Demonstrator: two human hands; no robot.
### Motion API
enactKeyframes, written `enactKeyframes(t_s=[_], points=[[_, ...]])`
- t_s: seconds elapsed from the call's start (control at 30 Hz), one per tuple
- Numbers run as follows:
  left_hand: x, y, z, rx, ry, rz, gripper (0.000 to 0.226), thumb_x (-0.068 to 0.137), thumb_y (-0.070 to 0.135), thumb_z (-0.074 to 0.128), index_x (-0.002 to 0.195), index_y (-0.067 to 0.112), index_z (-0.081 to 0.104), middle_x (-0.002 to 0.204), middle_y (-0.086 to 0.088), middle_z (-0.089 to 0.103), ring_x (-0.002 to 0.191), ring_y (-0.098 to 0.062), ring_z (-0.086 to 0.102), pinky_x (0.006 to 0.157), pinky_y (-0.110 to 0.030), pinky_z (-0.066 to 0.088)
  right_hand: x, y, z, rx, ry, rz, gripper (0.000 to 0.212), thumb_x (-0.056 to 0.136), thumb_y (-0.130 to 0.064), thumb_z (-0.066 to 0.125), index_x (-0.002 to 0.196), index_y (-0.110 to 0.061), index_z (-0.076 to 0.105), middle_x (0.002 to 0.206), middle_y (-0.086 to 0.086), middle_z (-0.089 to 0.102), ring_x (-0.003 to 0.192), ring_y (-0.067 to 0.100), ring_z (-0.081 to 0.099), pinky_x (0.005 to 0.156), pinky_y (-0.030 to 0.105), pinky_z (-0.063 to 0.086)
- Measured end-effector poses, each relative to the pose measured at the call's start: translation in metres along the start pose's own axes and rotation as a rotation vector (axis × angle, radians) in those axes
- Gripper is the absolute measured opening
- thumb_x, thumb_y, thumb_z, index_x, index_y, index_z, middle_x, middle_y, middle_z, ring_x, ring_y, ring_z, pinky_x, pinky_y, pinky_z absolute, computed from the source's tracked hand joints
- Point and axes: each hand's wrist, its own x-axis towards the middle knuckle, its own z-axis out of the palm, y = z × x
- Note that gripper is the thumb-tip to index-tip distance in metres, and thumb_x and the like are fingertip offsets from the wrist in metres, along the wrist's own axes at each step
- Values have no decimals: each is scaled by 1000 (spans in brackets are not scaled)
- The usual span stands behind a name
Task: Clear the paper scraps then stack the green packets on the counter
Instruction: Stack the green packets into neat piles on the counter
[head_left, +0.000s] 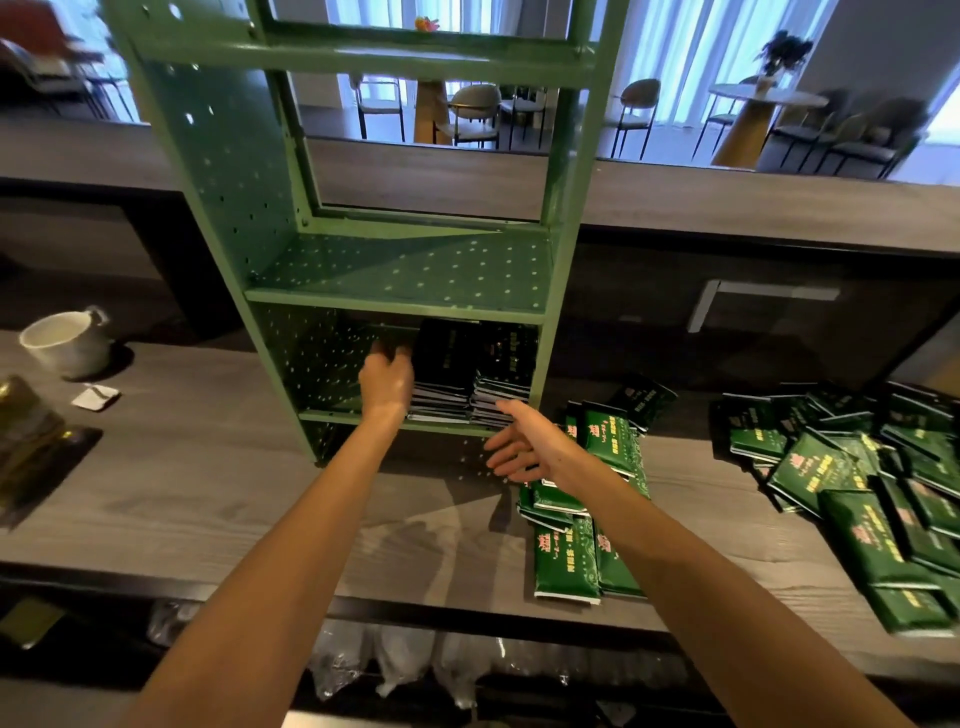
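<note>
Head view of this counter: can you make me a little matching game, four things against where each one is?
Things:
1 white mug
2 paper scrap
3 left hand
4 right hand

Places:
A in the bottom compartment of the green rack
B lying flat beside the mug
C upright at the far left of the counter
D open, in front of the rack

Pairs: 1-C, 2-B, 3-A, 4-D.

A grey wood-grain counter (208, 493) carries a green perforated metal shelf (405, 270), upright near its middle. Two stacks of green packets (457, 374) sit side by side in the shelf's lowest compartment. Right of the shelf a small cluster (571, 551) of the same packets lies flat on the counter, with a loose heap (857, 483) farther right. At the left stands a white cup (67, 343), a paper scrap (96, 397) just beside it.
</note>
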Motion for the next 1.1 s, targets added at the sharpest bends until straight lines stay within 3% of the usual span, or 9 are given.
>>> enactKeyframes(t_s=[0.13,0.3,0.43,0.57,0.7,0.77,0.9,1.03,1.1], points=[[-38,1,-6,197,179,335,24,93,8,46,113,-1,57,119,-18,52,109,-30,50,91,-34,39,-5,13,-12,-22,48,-56,36,95,-31,44,81,-6,66,77,9,65,65,17,61,68,26,49],[-106,-13,21,255,190,544,16,91,4,49,99,1,63,107,-13,55,98,-27,54,81,-26,38,-6,51,-47,-8,283,-180,17,88,-4,51,77,1,63,63,11,57,56,18,54,58,27,46],[-152,-32,69,341,26,528,15,90,3,51,97,1,64,101,-11,59,93,-26,56,77,-28,41,1,93,-91,-148,374,-193,20,79,-16,53,70,-2,64,73,21,64,75,35,63,79,50,52],[-188,-46,128,516,-150,422,18,92,10,49,103,5,63,106,-9,60,100,-26,56,81,-32,42,-5,125,-140,-215,374,-168,26,84,-7,52,58,-8,57,70,16,60,80,34,61,73,43,50],[-214,-52,180,695,-271,221,20,92,15,46,105,7,60,109,-10,59,102,-27,55,84,-36,44,-19,152,-185,-261,288,-140,19,87,-8,52,81,0,68,77,14,60,80,27,58,72,39,47],[-225,-55,200,797,-312,138,21,92,16,47,107,8,59,114,-12,58,105,-29,54,86,-37,44,-24,165,-204,-313,226,-101,18,87,-9,53,80,-1,67,79,13,59,81,25,57,72,37,46],[-238,-64,228,981,-324,68,28,95,14,42,119,3,55,124,-17,51,114,-33,51,91,-38,40,-31,183,-233,-387,152,-63,17,88,-10,50,85,-5,66,79,12,59,79,21,55,69,29,42],[-236,-73,242,1113,-296,56,33,95,5,38,127,-1,46,134,-21,43,123,-35,43,99,-40,37,-24,195,-247,-384,125,-55,21,89,-10,50,69,-14,55,68,3,54,84,20,53,72,29,41],[-231,-80,246,1187,-296,43,41,94,-1,36,135,-3,37,141,-26,34,129,-37,36,103,-40,34,-19,200,-248,-374,121,-89,17,90,-9,50,80,-8,64,75,7,58,82,21,53,67,27,42]])
